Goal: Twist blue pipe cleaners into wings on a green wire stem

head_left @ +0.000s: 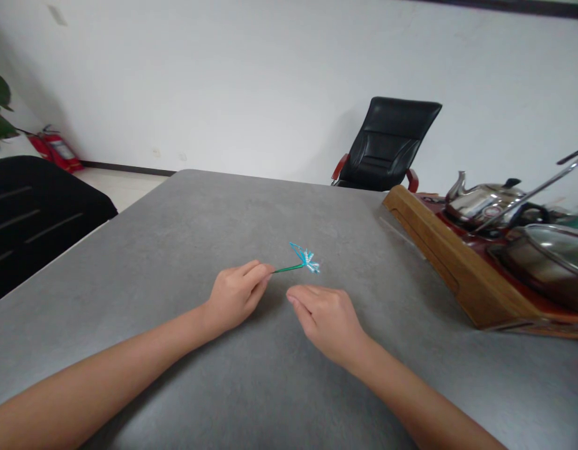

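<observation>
One gray table (185, 219) bears the left hand (235, 297), its fingertips pinched shut on the green stem (287, 269) of a blue wire flower (306, 259), and the loosely open, empty right hand (325, 324) just beside. A loosened pinch could let the thin stem slip and the flower drop.

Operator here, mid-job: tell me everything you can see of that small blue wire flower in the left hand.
The small wire flower has a thin green stem and, at its far end, open loops of bright blue wire around a pale, white-flecked cluster; the fine detail is too small to make out. It looks like coated wire, perhaps with beads. The stem runs almost level, its near end pinched in the fingers of the left hand. The right hand is close by but apart from it.
</observation>
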Demonstrator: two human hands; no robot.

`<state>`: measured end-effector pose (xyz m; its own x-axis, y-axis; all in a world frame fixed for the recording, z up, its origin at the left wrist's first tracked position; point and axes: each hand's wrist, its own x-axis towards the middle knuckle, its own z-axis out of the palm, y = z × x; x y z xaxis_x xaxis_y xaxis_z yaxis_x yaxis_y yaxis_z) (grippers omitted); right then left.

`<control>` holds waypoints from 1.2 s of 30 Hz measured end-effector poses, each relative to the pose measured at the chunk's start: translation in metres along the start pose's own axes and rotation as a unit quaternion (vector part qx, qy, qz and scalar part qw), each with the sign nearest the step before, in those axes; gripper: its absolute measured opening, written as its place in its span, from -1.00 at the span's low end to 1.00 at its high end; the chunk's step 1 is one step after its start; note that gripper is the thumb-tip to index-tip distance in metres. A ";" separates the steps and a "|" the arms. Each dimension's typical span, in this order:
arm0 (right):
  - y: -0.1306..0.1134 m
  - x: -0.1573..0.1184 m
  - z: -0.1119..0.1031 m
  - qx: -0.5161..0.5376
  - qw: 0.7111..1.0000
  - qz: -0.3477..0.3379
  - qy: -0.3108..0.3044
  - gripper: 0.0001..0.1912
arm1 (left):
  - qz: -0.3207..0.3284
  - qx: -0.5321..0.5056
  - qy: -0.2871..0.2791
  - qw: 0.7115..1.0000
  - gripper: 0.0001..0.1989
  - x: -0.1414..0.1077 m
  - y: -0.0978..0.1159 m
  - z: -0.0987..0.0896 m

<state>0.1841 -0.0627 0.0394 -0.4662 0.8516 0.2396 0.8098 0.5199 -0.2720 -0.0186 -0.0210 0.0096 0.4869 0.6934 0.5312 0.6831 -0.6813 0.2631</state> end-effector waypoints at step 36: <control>0.102 0.016 0.028 0.019 0.983 0.176 0.057 -0.67 | -0.200 -0.121 0.127 0.964 -0.74 0.032 -0.019 -0.054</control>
<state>0.2494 0.0062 -0.0105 -0.1147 0.9672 0.2268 0.8990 0.1983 -0.3906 -0.0452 0.0013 0.0657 0.0400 0.8531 0.5203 0.6259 -0.4273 0.6525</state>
